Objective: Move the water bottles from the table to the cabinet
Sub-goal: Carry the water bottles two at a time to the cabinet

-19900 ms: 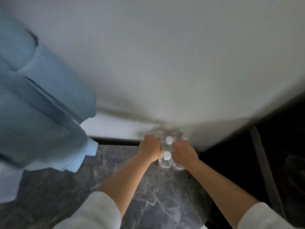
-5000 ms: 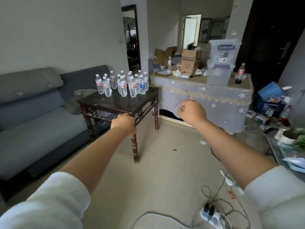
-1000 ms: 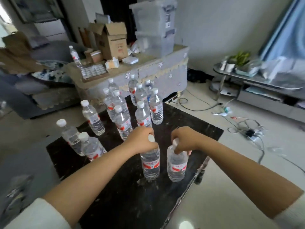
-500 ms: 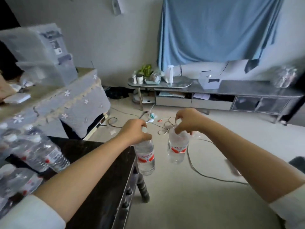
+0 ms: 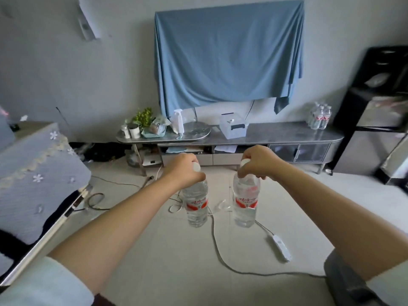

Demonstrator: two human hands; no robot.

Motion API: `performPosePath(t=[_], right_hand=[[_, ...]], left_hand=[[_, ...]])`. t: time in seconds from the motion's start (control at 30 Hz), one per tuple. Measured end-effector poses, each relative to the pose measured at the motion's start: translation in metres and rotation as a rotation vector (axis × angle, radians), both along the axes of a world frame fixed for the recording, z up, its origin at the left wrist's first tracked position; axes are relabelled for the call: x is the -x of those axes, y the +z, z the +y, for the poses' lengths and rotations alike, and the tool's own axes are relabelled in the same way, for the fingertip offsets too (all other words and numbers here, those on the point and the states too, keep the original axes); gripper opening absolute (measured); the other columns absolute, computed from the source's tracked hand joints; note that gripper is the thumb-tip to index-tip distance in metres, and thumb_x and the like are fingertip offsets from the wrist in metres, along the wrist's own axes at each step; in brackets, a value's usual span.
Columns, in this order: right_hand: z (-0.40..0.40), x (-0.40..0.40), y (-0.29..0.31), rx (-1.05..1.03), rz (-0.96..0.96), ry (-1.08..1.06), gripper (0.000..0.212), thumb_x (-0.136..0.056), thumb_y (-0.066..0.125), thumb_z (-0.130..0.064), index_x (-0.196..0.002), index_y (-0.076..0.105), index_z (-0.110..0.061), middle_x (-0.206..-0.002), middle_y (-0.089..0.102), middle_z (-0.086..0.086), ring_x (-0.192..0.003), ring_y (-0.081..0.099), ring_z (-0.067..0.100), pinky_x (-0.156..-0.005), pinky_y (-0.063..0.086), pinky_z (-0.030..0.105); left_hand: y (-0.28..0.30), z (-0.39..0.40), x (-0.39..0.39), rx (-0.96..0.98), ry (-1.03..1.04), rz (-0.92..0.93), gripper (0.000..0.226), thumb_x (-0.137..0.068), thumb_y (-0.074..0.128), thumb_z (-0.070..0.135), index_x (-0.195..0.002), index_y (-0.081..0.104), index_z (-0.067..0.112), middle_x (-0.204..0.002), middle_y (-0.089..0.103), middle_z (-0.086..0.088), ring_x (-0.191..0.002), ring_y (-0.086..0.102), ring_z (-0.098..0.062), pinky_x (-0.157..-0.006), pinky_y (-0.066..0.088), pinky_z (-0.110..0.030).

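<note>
My left hand (image 5: 184, 171) grips the neck of a clear water bottle (image 5: 196, 204) with a red label and white cap. My right hand (image 5: 258, 162) pinches the neck of a second water bottle (image 5: 245, 203) of the same kind. Both bottles hang upright in the air over the floor, side by side and apart. Straight ahead against the wall stands the long low grey cabinet (image 5: 276, 134). A small group of water bottles (image 5: 320, 117) stands on its right end. The dark table is out of view.
A blue cloth (image 5: 227, 51) hangs over the wall above the cabinet. A white box (image 5: 233, 127), spray bottle (image 5: 178, 121) and plant (image 5: 143, 117) sit on it. A cloth-covered table (image 5: 33, 173) is at left, a black appliance (image 5: 379, 107) at right. Cables and a power strip (image 5: 280, 250) lie on the floor.
I have turned from the dark table toward the cabinet with both bottles lifted; the table and the bottles left on it have slid out of view at left.
</note>
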State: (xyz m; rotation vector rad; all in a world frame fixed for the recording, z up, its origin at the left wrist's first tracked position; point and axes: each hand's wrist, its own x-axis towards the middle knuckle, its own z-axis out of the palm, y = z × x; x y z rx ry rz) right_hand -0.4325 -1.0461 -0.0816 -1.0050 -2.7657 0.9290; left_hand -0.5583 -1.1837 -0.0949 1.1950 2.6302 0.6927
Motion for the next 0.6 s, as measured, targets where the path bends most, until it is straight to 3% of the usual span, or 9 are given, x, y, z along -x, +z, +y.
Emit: performPosePath(t=[0.2, 0.3, 0.4, 0.47, 0.53, 0.6], right_hand=[[0.094, 0.034, -0.006, 0.021, -0.012, -0.109, 0.019, -0.074, 0.072, -0.013, -0.084, 0.06, -0.002, -0.059, 0.049, 0.005, -0.043, 0.042, 0.013, -0.036, 0.035, 0.017], [0.145, 0.066, -0.007, 0.036, -0.015, -0.157, 0.021, -0.074, 0.072, -0.013, -0.087, 0.06, 0.0, -0.062, 0.05, 0.005, -0.045, 0.043, 0.014, -0.04, 0.036, 0.019], [0.189, 0.092, -0.005, 0.045, -0.018, -0.215, 0.018, -0.073, 0.072, -0.01, -0.072, 0.055, -0.006, -0.062, 0.049, 0.005, -0.045, 0.043, 0.015, -0.04, 0.036, 0.02], [0.219, 0.108, -0.003, 0.038, -0.004, -0.264, 0.017, -0.072, 0.071, -0.009, -0.072, 0.055, -0.006, -0.062, 0.049, 0.005, -0.044, 0.043, 0.015, -0.038, 0.036, 0.02], [0.251, 0.121, -0.002, 0.03, 0.03, -0.329, 0.017, -0.071, 0.071, -0.007, -0.069, 0.054, -0.007, -0.062, 0.049, 0.005, -0.044, 0.043, 0.016, -0.037, 0.036, 0.02], [0.283, 0.131, -0.002, 0.029, 0.055, -0.388, 0.023, -0.07, 0.07, -0.005, -0.061, 0.049, -0.011, -0.063, 0.049, 0.005, -0.044, 0.043, 0.017, -0.039, 0.036, 0.022]], left_hand=[[0.006, 0.098, 0.053, -0.02, -0.071, -0.003, 0.014, -0.076, 0.069, 0.016, -0.084, 0.058, 0.014, -0.09, 0.054, -0.003, -0.085, 0.051, -0.021, -0.059, 0.038, -0.025], [0.008, 0.154, 0.091, -0.022, -0.139, 0.001, 0.021, -0.076, 0.07, 0.015, -0.095, 0.066, 0.007, -0.095, 0.059, -0.008, -0.089, 0.055, -0.025, -0.067, 0.04, -0.024], [0.012, 0.206, 0.122, 0.019, -0.228, 0.031, 0.027, -0.078, 0.069, 0.017, -0.102, 0.065, 0.005, -0.11, 0.064, -0.011, -0.102, 0.059, -0.027, -0.072, 0.038, -0.023], [0.015, 0.243, 0.144, 0.028, -0.29, 0.04, 0.028, -0.079, 0.068, 0.018, -0.104, 0.064, 0.006, -0.114, 0.063, -0.01, -0.099, 0.057, -0.025, -0.069, 0.038, -0.022], [0.02, 0.282, 0.164, 0.02, -0.325, 0.038, 0.027, -0.079, 0.067, 0.019, -0.104, 0.064, 0.009, -0.111, 0.062, -0.008, -0.096, 0.054, -0.023, -0.063, 0.036, -0.023], [0.02, 0.319, 0.179, 0.01, -0.34, 0.04, 0.022, -0.078, 0.068, 0.02, -0.099, 0.063, 0.013, -0.104, 0.061, -0.007, -0.092, 0.053, -0.023, -0.065, 0.036, -0.023]])
